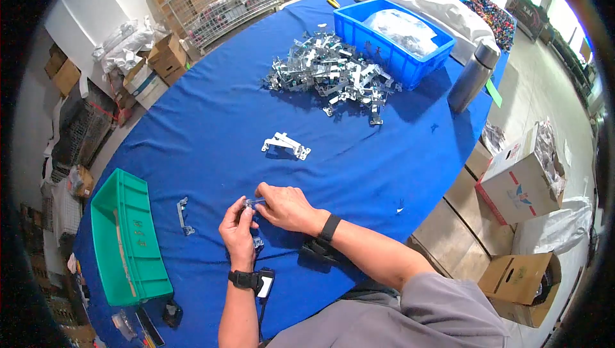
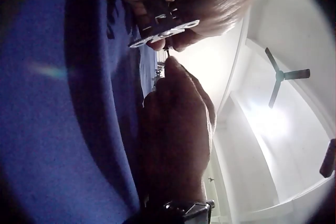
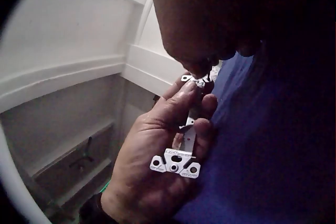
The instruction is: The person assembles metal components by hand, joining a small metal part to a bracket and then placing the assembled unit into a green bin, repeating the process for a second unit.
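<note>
In my left hand (image 1: 238,236) (image 3: 157,155) I grip a silvery metal bracket (image 3: 174,165) (image 2: 167,34), which lies along the palm and fingers with a holed plate at each end. My right hand (image 1: 288,209) (image 2: 176,129) meets the bracket's far end, its fingers curled and pinching a small thin piece (image 1: 257,201) that I cannot identify. The right fingers hide part of that end. On the blue cloth lie a single bracket (image 1: 184,215) to the left and a few overlapping brackets (image 1: 286,145) ahead of the hands.
A heap of brackets (image 1: 333,69) lies farther back, beside a blue crate (image 1: 410,66) holding plastic bags. A steel bottle (image 1: 473,79) stands to its right. At left is a green bin (image 1: 142,233). A black object (image 1: 320,253) lies near the right forearm.
</note>
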### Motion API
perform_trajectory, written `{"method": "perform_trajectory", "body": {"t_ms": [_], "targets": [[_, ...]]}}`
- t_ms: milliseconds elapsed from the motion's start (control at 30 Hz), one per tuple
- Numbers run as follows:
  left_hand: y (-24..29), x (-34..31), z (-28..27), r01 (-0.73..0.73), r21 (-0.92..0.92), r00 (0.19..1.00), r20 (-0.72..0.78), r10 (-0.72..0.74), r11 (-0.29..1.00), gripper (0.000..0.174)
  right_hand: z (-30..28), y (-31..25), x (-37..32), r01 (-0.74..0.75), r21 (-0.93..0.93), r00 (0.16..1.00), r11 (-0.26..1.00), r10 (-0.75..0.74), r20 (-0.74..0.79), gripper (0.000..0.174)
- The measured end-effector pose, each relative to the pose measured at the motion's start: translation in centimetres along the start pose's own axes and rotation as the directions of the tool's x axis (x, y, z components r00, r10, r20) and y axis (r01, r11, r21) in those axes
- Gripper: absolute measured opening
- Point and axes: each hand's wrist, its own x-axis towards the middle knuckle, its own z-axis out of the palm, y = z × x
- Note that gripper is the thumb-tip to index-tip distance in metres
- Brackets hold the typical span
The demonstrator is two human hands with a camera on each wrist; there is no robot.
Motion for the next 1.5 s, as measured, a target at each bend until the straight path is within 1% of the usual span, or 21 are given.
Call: {"method": "perform_trajectory", "body": {"t_ms": [67,167,200,267,300,333,400,467,533,600,633,667,733,867,967,1033,1067,1133,1167,1267,1500], "targets": [[-0.1,-0.1,0.0,-0.003,0.001,1.0,-0.014,0.003,1.0,0.029,0.6,0.6,-0.1,0.012,-0.061,1.0,0.998,-0.013,-0.006,0.023],[0.4,-0.2,0.2,0.012,0.014,1.0,-0.024,-0.012,1.0,0.029,0.1,0.2,0.1,-0.02,-0.16,0.996,0.987,0.033,0.08,0.023],[0.2,0.0,0.2,0.002,0.007,1.0,-0.021,-0.001,1.0,0.029,0.1,0.3,0.2,-0.012,-0.168,0.997,0.986,0.025,0.075,0.023],[-0.4,0.0,0.1,-0.009,-0.027,0.999,-0.047,0.008,1.0,0.029,0.4,0.3,0.2,-0.011,-0.159,0.997,0.987,0.023,0.074,0.023],[-0.2,0.1,0.3,-0.011,-0.027,0.999,-0.051,0.01,1.0,0.03,0.2,0.0,0.1,-0.053,-0.098,0.997,0.994,0.057,0.042,0.023],[-0.2,0.2,0.4,-0.01,-0.025,0.998,-0.054,0.009,1.0,0.03,0.1,-0.1,0.3,-0.052,-0.095,0.997,0.994,0.056,0.044,0.023],[-0.2,-0.1,0.5,0.014,-0.013,0.998,-0.067,-0.015,1.0,0.03,0.1,0.0,0.0,-0.024,-0.015,1.0,1.0,0.024,-0.019,0.023],[0.2,-0.1,0.6,0.004,-0.029,0.998,-0.062,-0.006,1.0,0.03,0.2,0.3,0.0,-0.024,-0.026,1.0,0.999,0.024,0.016,0.021],[0.3,-0.1,0.4,0.044,-0.018,0.997,-0.055,-0.044,0.999,0.03,0.3,0.6,0.3,0.044,-0.081,0.999,0.996,-0.044,0.006,0.019],[0.1,-0.2,0.3,0.039,0.0,0.998,-0.049,-0.039,0.999,0.029,0.5,0.9,0.3,0.045,-0.1,0.999,0.994,-0.044,0.012,0.019],[-0.1,-0.2,0.3,0.007,0.022,0.999,-0.036,-0.006,1.0,0.029,0.4,0.8,0.1,0.046,-0.123,0.999,0.991,-0.045,0.013,0.018],[-0.2,-0.2,0.3,-0.029,0.041,0.999,-0.023,0.03,0.999,0.029,0.4,0.6,-0.1,0.042,-0.123,0.999,0.992,-0.041,0.013,0.018],[-0.1,-0.3,0.5,-0.025,0.017,0.999,-0.032,0.025,1.0,0.029,-0.2,-0.4,0.1,-0.006,-0.026,1.0,1.0,0.005,-0.026,0.022],[-0.3,-0.1,0.2,-0.026,-0.01,1.0,-0.015,0.026,1.0,0.029,0.6,0.6,-0.1,-0.018,-0.051,1.0,0.999,0.019,0.016,0.022],[-0.3,-0.3,0.2,-0.018,0.006,1.0,-0.015,0.018,1.0,0.03,0.4,0.6,0.2,0.037,-0.115,0.999,0.993,-0.032,0.044,0.02],[-0.2,0.1,0.3,-0.026,0.008,0.999,-0.036,0.026,1.0,0.03,0.3,0.1,0.3,-0.041,-0.06,0.999,0.997,0.041,-0.011,0.018],[-0.2,0.1,0.4,-0.034,0.004,0.999,-0.035,0.034,0.999,0.03,0.3,0.1,0.3,-0.042,-0.057,0.999,0.997,0.042,-0.009,0.018],[-0.5,-0.3,0.1,-0.028,0.01,0.999,-0.027,0.028,1.0,0.03,0.2,0.2,0.1,0.026,-0.019,0.998,0.999,-0.027,-0.048,0.021],[-0.5,-0.3,0.0,-0.017,0.008,1.0,-0.017,0.018,1.0,0.03,0.4,0.4,-0.2,0.022,-0.018,0.998,1.0,-0.023,-0.052,0.021],[-0.3,-0.1,0.1,-0.013,-0.009,1.0,-0.02,0.013,1.0,0.03,0.5,0.9,0.3,0.082,-0.068,0.996,0.994,-0.083,-0.01,0.023],[0.0,-0.2,0.3,-0.006,-0.021,0.999,-0.036,0.006,1.0,0.029,0.3,0.3,0.3,0.019,-0.093,1.0,0.995,-0.019,0.011,0.019]]}}
